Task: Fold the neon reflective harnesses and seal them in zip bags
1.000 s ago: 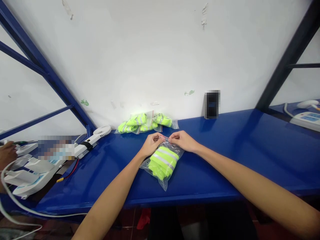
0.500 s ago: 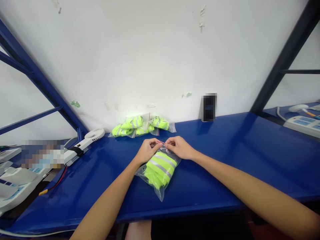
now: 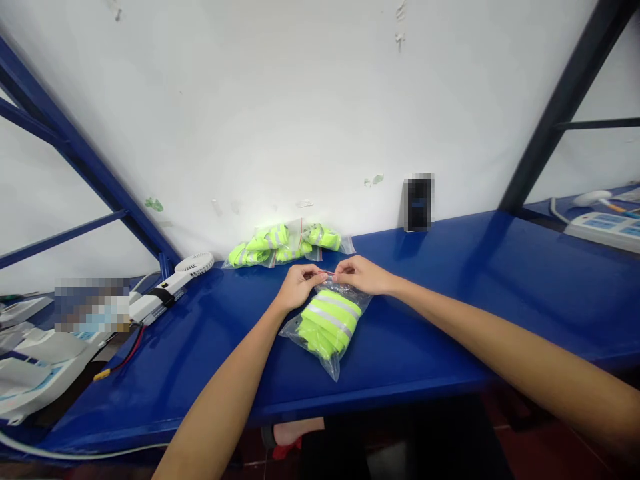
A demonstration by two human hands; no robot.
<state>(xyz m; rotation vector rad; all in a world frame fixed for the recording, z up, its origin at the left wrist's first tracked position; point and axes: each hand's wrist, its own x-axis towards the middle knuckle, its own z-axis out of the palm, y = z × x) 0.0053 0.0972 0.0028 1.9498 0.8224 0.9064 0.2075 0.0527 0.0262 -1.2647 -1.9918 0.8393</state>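
A clear zip bag (image 3: 331, 368) lies on the blue table, its top edge with a red line turned toward the wall. Inside it is a folded neon-yellow fabric piece (image 3: 330, 323) with silver reflective stripes. My left hand (image 3: 300, 287) pinches the bag's top edge between thumb and fingers. Close beside it, my right hand (image 3: 361, 275) pinches the same edge a little to the right. The fingertips of both hands nearly meet at the red strip, and they hide part of it.
Several similar filled bags (image 3: 280, 243) are piled against the wall. A white handheld fan (image 3: 194, 263) and white devices (image 3: 45, 373) with a red-black cable (image 3: 131, 348) sit at the left. A dark blurred box (image 3: 419, 203) stands at the wall; a power strip (image 3: 607, 230) lies far right.
The camera view has shifted slightly. Both hands still grip the bag's top edge; my right fingers have come a little nearer the left ones.
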